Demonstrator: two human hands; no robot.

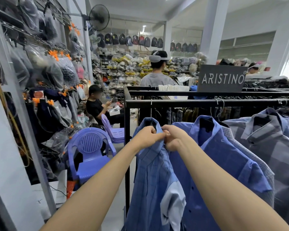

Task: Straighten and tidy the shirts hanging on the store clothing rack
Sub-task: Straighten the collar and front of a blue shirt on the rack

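Reaching forward from the bottom of the view, 2 bare forearms meet at the collar of the end shirt (pixel 150 172), a blue button-front garment hanging first on the black clothing rack (pixel 173 102). The left hand (pixel 148 136) pinches the left collar edge between curled fingers and thumb; the right hand (pixel 174 139) is curled against the placket just beside it, apparently working the top button, though the fingertips are hidden by the knuckles. The shirt hangs from a wire hanger (pixel 151 109) hooked near the rail's left corner, with 1 pale cuff lining turned outward low on the front. Just to the right hang a brighter blue shirt (pixel 223 155), collar open, and then a grey checked shirt (pixel 274 147), both crowded and angled. Risk, as a judgement: a downward tug at the collar could tip the hanger or slip the shoulder off it, and pulling sideways could drag the neighbouring shirt askew. Left of the rack stand 2 purple plastic chairs (pixel 90 155); beyond the rail are a dark sign (pixel 221 78) reading ARISTINO, a seated person (pixel 97 107) and a standing person (pixel 157 75) facing away.
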